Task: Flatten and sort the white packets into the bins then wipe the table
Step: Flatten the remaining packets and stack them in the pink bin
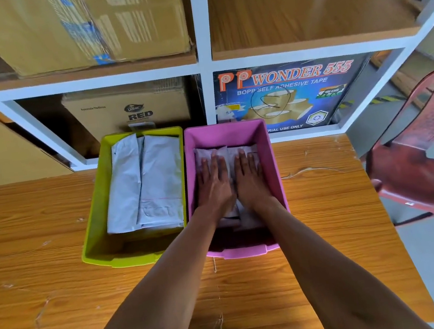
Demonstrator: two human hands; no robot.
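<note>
both hands pressing flat on white packets inside the pink bin

the left hand [214, 184] and right hand [250, 177] lie side by side, palms down and fingers straight, resting on the small white packets [210, 152] that fill the floor of the pink bin [276, 173]; neither hand grips anything. just to the left, touching the pink bin's wall, stands the yellow-green bin [93, 222], which holds larger white packets [144, 185] laid flat and overlapping. both bins sit on the far middle of the wooden table [45, 269], whose surface shows scuffs and scratches. beyond the table is a white shelf unit [205, 66] with cardboard boxes [131, 106] and a blue tape carton [292, 93]. a red plastic chair [416, 160] stands at the right edge of the table.
</note>
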